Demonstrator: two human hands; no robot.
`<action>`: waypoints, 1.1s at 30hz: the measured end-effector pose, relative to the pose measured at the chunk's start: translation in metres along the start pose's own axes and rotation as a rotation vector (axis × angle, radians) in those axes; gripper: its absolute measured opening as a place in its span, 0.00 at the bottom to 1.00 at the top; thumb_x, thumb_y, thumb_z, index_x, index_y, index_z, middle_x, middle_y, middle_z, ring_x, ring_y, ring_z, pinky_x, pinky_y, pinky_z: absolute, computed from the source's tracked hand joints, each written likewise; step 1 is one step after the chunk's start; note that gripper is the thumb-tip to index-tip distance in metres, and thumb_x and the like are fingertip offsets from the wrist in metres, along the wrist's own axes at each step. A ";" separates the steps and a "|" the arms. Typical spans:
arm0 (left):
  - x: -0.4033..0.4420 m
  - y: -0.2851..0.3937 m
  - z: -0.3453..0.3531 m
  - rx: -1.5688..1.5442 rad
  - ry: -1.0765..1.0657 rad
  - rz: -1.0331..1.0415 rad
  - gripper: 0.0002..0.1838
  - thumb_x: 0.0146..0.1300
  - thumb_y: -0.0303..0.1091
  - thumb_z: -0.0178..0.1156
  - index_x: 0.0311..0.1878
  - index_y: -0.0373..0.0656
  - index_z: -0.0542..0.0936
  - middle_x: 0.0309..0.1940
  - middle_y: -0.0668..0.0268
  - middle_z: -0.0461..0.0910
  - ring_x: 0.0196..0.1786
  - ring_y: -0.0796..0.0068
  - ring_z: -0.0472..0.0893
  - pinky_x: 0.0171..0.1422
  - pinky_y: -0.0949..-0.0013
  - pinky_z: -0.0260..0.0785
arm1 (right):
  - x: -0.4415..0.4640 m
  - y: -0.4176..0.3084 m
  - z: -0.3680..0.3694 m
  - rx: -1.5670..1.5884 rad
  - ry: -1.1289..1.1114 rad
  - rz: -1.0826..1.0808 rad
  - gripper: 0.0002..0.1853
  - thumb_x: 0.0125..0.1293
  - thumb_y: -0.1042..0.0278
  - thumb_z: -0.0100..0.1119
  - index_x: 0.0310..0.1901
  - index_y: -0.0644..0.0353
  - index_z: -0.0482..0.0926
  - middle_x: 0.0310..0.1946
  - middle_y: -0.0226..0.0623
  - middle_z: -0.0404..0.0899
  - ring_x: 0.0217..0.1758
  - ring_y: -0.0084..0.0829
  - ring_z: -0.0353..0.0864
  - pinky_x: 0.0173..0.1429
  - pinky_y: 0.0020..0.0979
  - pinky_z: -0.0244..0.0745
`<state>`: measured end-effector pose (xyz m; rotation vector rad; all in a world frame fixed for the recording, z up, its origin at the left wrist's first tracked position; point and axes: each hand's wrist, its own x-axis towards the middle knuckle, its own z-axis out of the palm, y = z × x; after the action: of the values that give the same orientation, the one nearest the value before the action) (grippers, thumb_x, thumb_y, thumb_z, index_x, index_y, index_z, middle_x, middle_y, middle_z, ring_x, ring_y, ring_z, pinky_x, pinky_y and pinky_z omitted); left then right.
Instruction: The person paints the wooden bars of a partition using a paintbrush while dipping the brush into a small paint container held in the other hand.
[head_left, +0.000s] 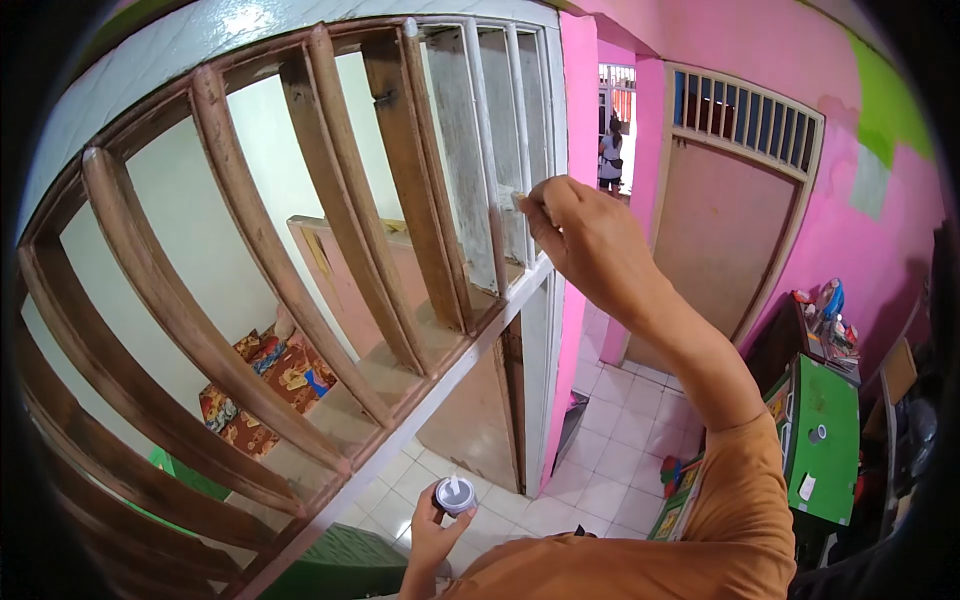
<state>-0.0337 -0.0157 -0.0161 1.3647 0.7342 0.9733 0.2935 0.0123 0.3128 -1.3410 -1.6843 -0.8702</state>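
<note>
Pot (452, 511) of greyish paint is down low in the left hand (430, 537), fingers and thumb wrapped round it, so most of its side is hidden. Right hand (588, 228) is up by the whitened slats (455, 140), fingertips pinching some pale piece (511, 198), mostly covered, can't tell what.

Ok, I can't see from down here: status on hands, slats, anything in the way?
Left hand holding open pot. Right hand pinching small pale object by whitish slats. Brown slats alongside. No obstruction visible at right hand.
</note>
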 end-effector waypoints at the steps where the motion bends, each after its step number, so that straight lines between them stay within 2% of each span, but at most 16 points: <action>1: 0.000 0.000 0.000 -0.002 0.003 0.001 0.36 0.57 0.21 0.74 0.67 0.30 0.67 0.55 0.58 0.78 0.56 0.72 0.81 0.60 0.69 0.74 | 0.001 0.004 0.003 0.034 0.072 -0.027 0.09 0.70 0.67 0.62 0.38 0.62 0.73 0.32 0.44 0.80 0.35 0.50 0.82 0.37 0.47 0.77; 2: 0.000 0.000 -0.001 0.000 -0.002 0.000 0.36 0.57 0.21 0.74 0.67 0.30 0.67 0.55 0.58 0.78 0.56 0.72 0.81 0.60 0.69 0.74 | 0.005 0.008 0.004 0.036 0.072 -0.027 0.09 0.70 0.67 0.62 0.38 0.62 0.73 0.32 0.44 0.80 0.35 0.50 0.82 0.37 0.47 0.77; 4: 0.000 0.000 -0.003 0.007 -0.008 -0.004 0.36 0.57 0.20 0.74 0.67 0.30 0.67 0.55 0.58 0.78 0.57 0.72 0.81 0.61 0.69 0.74 | 0.014 0.009 -0.002 0.057 0.254 -0.056 0.09 0.69 0.68 0.64 0.38 0.62 0.73 0.32 0.43 0.79 0.34 0.49 0.82 0.37 0.46 0.77; 9: 0.001 -0.002 -0.003 0.006 -0.002 -0.020 0.36 0.57 0.20 0.73 0.67 0.30 0.67 0.55 0.57 0.78 0.58 0.70 0.81 0.62 0.68 0.74 | -0.009 0.001 0.002 -0.035 0.147 -0.078 0.09 0.66 0.71 0.64 0.38 0.61 0.72 0.30 0.43 0.78 0.33 0.47 0.81 0.37 0.45 0.76; 11: 0.000 -0.004 -0.002 -0.008 0.004 -0.030 0.36 0.57 0.20 0.73 0.67 0.30 0.67 0.55 0.57 0.78 0.57 0.70 0.81 0.63 0.67 0.74 | -0.019 -0.003 0.005 -0.075 -0.035 -0.007 0.09 0.66 0.72 0.64 0.38 0.61 0.72 0.30 0.43 0.77 0.33 0.47 0.81 0.37 0.45 0.76; 12: 0.000 -0.003 -0.002 -0.012 0.008 -0.035 0.36 0.57 0.20 0.73 0.67 0.29 0.67 0.55 0.57 0.78 0.57 0.70 0.81 0.63 0.67 0.74 | -0.016 -0.003 0.005 -0.075 -0.037 -0.008 0.09 0.66 0.72 0.64 0.38 0.61 0.72 0.30 0.43 0.77 0.33 0.47 0.81 0.37 0.45 0.76; 15: 0.000 -0.001 -0.001 0.025 0.004 -0.056 0.36 0.57 0.20 0.73 0.67 0.30 0.67 0.56 0.57 0.78 0.58 0.70 0.81 0.64 0.67 0.74 | 0.004 0.001 0.003 -0.016 0.207 -0.107 0.08 0.67 0.71 0.63 0.38 0.61 0.72 0.30 0.42 0.76 0.32 0.47 0.80 0.37 0.45 0.76; 18: 0.002 -0.003 -0.004 0.024 -0.034 -0.038 0.35 0.57 0.20 0.73 0.67 0.30 0.67 0.56 0.57 0.78 0.58 0.70 0.81 0.63 0.68 0.74 | 0.004 0.004 0.005 -0.042 0.201 -0.142 0.08 0.68 0.70 0.63 0.38 0.61 0.72 0.30 0.43 0.76 0.32 0.48 0.80 0.37 0.45 0.76; 19: 0.002 -0.002 -0.004 0.023 -0.036 -0.040 0.35 0.57 0.20 0.73 0.67 0.30 0.67 0.56 0.57 0.78 0.58 0.70 0.81 0.63 0.68 0.74 | -0.003 0.003 0.009 -0.081 0.164 -0.157 0.09 0.68 0.74 0.65 0.36 0.63 0.72 0.29 0.41 0.77 0.29 0.43 0.80 0.32 0.40 0.74; 20: 0.003 -0.002 -0.003 0.014 -0.025 -0.031 0.35 0.58 0.21 0.73 0.67 0.30 0.67 0.56 0.57 0.78 0.58 0.70 0.81 0.62 0.68 0.74 | -0.013 0.002 0.012 -0.081 0.161 -0.159 0.09 0.68 0.74 0.65 0.36 0.63 0.72 0.29 0.41 0.77 0.29 0.43 0.80 0.32 0.40 0.74; 22: 0.001 -0.004 -0.001 -0.001 -0.010 -0.022 0.35 0.58 0.21 0.73 0.67 0.30 0.67 0.56 0.58 0.78 0.58 0.71 0.81 0.62 0.69 0.74 | -0.030 -0.003 0.017 -0.049 -0.061 -0.071 0.08 0.68 0.70 0.63 0.37 0.61 0.72 0.29 0.43 0.75 0.32 0.47 0.80 0.36 0.45 0.76; 24: 0.000 -0.006 -0.002 -0.002 0.005 -0.014 0.35 0.58 0.21 0.73 0.67 0.31 0.67 0.55 0.58 0.78 0.57 0.71 0.81 0.60 0.69 0.74 | -0.028 -0.002 0.020 -0.041 -0.054 -0.086 0.08 0.68 0.70 0.63 0.37 0.61 0.72 0.29 0.42 0.74 0.31 0.46 0.79 0.35 0.45 0.75; 27: 0.000 -0.007 -0.005 0.022 -0.013 -0.034 0.36 0.58 0.21 0.73 0.68 0.30 0.67 0.56 0.58 0.78 0.58 0.70 0.81 0.62 0.68 0.74 | -0.008 0.002 0.016 -0.063 0.170 -0.114 0.08 0.66 0.71 0.63 0.37 0.61 0.72 0.29 0.40 0.73 0.31 0.45 0.79 0.36 0.43 0.75; 30: 0.001 -0.005 -0.006 0.032 -0.021 -0.037 0.36 0.57 0.20 0.73 0.68 0.30 0.67 0.57 0.57 0.78 0.59 0.69 0.80 0.64 0.67 0.74 | -0.018 0.001 0.018 -0.064 0.159 -0.153 0.09 0.65 0.73 0.68 0.36 0.62 0.74 0.29 0.41 0.77 0.30 0.44 0.79 0.32 0.43 0.73; 31: 0.000 -0.004 -0.005 0.031 -0.021 -0.039 0.36 0.57 0.20 0.73 0.68 0.30 0.67 0.57 0.57 0.78 0.59 0.69 0.80 0.64 0.67 0.74 | -0.027 -0.003 0.019 -0.044 0.061 -0.101 0.10 0.64 0.73 0.68 0.35 0.61 0.74 0.29 0.41 0.77 0.30 0.44 0.80 0.32 0.44 0.73; 33: -0.002 -0.002 -0.002 0.026 0.021 -0.025 0.37 0.57 0.20 0.73 0.68 0.30 0.66 0.57 0.56 0.77 0.60 0.68 0.80 0.65 0.66 0.74 | -0.039 -0.005 0.026 -0.043 0.003 -0.099 0.10 0.64 0.73 0.68 0.35 0.61 0.74 0.28 0.41 0.76 0.30 0.44 0.80 0.32 0.44 0.73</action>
<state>-0.0363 -0.0162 -0.0185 1.3663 0.7807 0.9626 0.2891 0.0172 0.2666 -1.2925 -1.7512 -0.9700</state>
